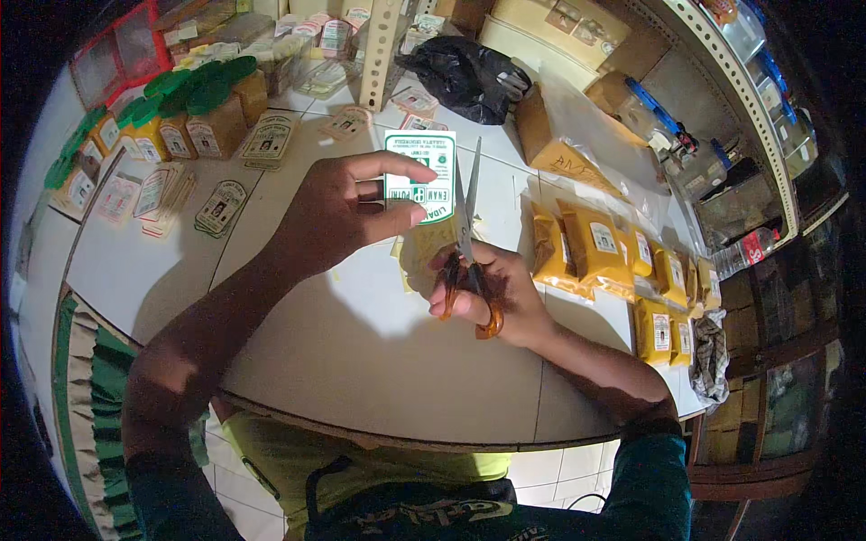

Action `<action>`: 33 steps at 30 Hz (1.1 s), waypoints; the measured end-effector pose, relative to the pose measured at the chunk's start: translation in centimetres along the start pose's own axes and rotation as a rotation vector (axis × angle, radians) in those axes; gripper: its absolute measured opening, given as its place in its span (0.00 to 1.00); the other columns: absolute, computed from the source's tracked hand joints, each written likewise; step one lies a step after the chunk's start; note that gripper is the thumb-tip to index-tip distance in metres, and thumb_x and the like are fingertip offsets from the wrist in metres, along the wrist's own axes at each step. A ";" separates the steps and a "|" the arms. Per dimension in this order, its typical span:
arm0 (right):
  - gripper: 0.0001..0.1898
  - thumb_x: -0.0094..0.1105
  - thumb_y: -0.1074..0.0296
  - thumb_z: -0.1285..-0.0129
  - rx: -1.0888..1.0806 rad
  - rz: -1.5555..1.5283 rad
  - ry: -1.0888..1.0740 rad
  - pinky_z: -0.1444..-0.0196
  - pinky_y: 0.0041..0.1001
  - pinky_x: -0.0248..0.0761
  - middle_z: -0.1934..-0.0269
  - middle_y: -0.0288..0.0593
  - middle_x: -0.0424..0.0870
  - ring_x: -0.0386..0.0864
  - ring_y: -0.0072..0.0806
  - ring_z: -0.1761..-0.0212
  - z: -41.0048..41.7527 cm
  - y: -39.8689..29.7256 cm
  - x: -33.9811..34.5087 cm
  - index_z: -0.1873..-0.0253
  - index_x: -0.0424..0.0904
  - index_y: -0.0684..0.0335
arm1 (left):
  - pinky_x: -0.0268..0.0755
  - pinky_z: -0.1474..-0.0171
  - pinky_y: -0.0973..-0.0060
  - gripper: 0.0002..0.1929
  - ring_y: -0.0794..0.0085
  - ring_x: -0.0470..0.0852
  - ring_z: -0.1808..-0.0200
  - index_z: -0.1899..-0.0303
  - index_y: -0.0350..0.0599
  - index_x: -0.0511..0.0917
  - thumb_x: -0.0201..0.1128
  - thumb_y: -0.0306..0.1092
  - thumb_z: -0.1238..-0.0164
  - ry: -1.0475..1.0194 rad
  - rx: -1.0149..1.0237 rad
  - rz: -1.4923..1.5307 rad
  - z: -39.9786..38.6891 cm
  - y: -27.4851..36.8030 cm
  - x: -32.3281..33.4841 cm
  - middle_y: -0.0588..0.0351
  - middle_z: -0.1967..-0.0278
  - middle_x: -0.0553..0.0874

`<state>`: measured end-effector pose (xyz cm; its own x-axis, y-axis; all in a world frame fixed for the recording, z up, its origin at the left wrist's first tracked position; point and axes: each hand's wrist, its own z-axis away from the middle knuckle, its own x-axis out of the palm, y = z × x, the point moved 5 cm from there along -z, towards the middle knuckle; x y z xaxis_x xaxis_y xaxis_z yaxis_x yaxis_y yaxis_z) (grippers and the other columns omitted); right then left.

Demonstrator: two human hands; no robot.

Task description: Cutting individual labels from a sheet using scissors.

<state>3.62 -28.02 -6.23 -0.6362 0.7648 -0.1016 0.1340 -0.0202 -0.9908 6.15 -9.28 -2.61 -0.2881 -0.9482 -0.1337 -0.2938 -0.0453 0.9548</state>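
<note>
My left hand (358,203) pinches a white paper label with green print (433,155) between thumb and fingers, above the tiled table. The label bears writing and appears upside down from here. In my right hand (504,291) is a pair of scissors (467,203) with amber-brown handles. Their blades point away from me, slightly parted, just beside the label's right edge. Yellowish paper pieces (433,243) lie on the table beneath my hands, partly hidden by them.
Jars with green lids (210,101) stand at the left near stacks of cut labels (222,206). Bags of yellow-orange powder (595,243) line the right side. A perforated metal post (377,54), a black plastic bag (467,74) and a cardboard box (561,145) are at the back.
</note>
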 end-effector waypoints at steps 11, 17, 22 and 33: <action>0.23 0.72 0.59 0.41 -0.024 -0.074 0.034 0.61 0.19 0.68 0.65 0.34 0.80 0.75 0.16 0.64 -0.4 0.6 -0.7 0.48 0.75 0.69 | 0.74 0.42 0.74 0.21 0.73 0.81 0.47 0.44 0.39 0.77 0.64 0.21 0.41 -0.133 -0.066 0.023 0.3 0.0 0.2 0.52 0.49 0.84; 0.25 0.68 0.55 0.38 -0.047 -0.070 0.048 0.59 0.22 0.73 0.65 0.36 0.80 0.78 0.19 0.64 -0.5 0.0 -1.2 0.47 0.74 0.70 | 0.66 0.35 0.73 0.30 0.72 0.78 0.41 0.38 0.39 0.73 0.65 0.22 0.47 -0.332 -0.117 0.218 0.6 -0.1 1.2 0.53 0.44 0.81; 0.25 0.69 0.55 0.38 -0.058 -0.103 0.043 0.58 0.22 0.73 0.65 0.36 0.80 0.78 0.18 0.63 -0.3 0.2 -0.8 0.46 0.74 0.69 | 0.65 0.34 0.72 0.30 0.71 0.76 0.40 0.38 0.38 0.73 0.67 0.28 0.46 -0.299 0.001 0.192 0.4 0.1 1.1 0.52 0.42 0.79; 0.19 0.72 0.63 0.41 -0.035 0.001 0.012 0.58 0.20 0.70 0.67 0.33 0.81 0.76 0.15 0.62 0.1 -0.7 1.0 0.51 0.74 0.66 | 0.76 0.46 0.77 0.22 0.74 0.83 0.51 0.40 0.41 0.77 0.66 0.26 0.37 0.135 0.025 -0.071 0.5 1.3 0.0 0.53 0.49 0.84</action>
<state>2.85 -27.30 -5.60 -0.6268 0.7725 -0.1012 0.1616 0.0018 -0.9869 5.27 -9.22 -1.47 -0.1416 -0.9766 -0.1618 -0.3317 -0.1071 0.9373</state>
